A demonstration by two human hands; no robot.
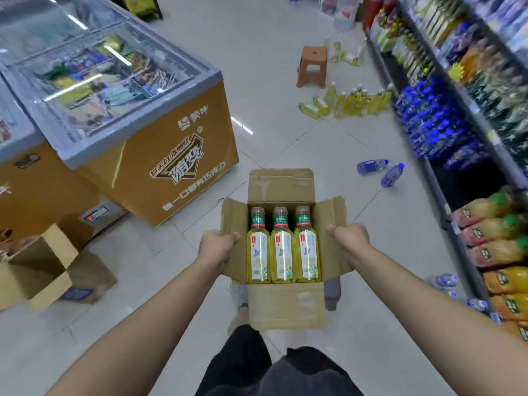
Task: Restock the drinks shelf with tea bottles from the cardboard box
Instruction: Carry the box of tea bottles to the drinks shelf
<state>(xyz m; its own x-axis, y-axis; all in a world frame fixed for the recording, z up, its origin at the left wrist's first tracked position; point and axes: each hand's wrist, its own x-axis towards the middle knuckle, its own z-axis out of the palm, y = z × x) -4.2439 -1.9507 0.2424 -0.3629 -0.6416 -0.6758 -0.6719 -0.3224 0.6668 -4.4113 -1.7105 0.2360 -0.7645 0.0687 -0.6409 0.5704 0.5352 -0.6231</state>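
I carry an open cardboard box (281, 184) in front of me, above the tiled floor. Three yellow tea bottles (283, 250) with green neck bands lie side by side inside it. My left hand (217, 247) grips the box's left side flap. My right hand (348, 238) grips the right side flap. The drinks shelf (457, 115) runs along the right, packed with blue and orange bottles. A cluster of yellow tea bottles (351, 102) stands and lies on the floor near the shelf's foot.
A chest freezer (160, 155) with glass lids stands at left. An orange plastic stool (312, 67) is ahead in the aisle. Two blue bottles (381, 170) lie on the floor by the shelf. An open empty carton (48, 267) sits at lower left.
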